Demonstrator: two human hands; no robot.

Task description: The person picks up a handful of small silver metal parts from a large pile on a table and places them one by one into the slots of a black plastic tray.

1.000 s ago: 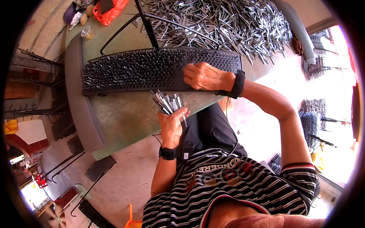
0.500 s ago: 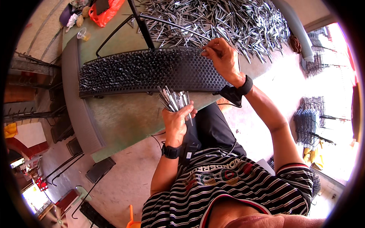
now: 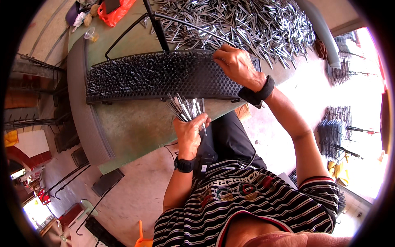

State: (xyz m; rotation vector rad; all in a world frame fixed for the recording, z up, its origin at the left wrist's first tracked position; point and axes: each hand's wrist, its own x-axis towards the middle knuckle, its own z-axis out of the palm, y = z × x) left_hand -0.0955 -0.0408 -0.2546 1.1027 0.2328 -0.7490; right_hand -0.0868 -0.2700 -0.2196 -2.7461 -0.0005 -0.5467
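My left hand (image 3: pixel 189 131) is closed around a bundle of thin metal strips (image 3: pixel 187 108), whose ends fan out above the fingers. Just in front of it lies a long black rack full of small round holes (image 3: pixel 214 82). Upright slim pieces (image 3: pixel 135 76) crowd the rack's left and middle parts, while holes show bare toward the right. Over that right part hovers my right hand (image 3: pixel 236 66), back up and fingers pinched together. Anything between those fingertips is hidden from view.
A big heap of loose metal strips (image 3: pixel 242 24) covers the far side of the green tabletop (image 3: pixel 127 127). Black metal bars (image 3: pixel 158 31) rise behind the rack. A plastic cup (image 3: pixel 91 34) and a red bag (image 3: pixel 117 14) lie far left. Wire racks (image 3: pixel 333 138) stand at right.
My right hand has turned its back upward and shifted slightly left and nearer over the rack. My left hand, with its bundle, has barely moved.
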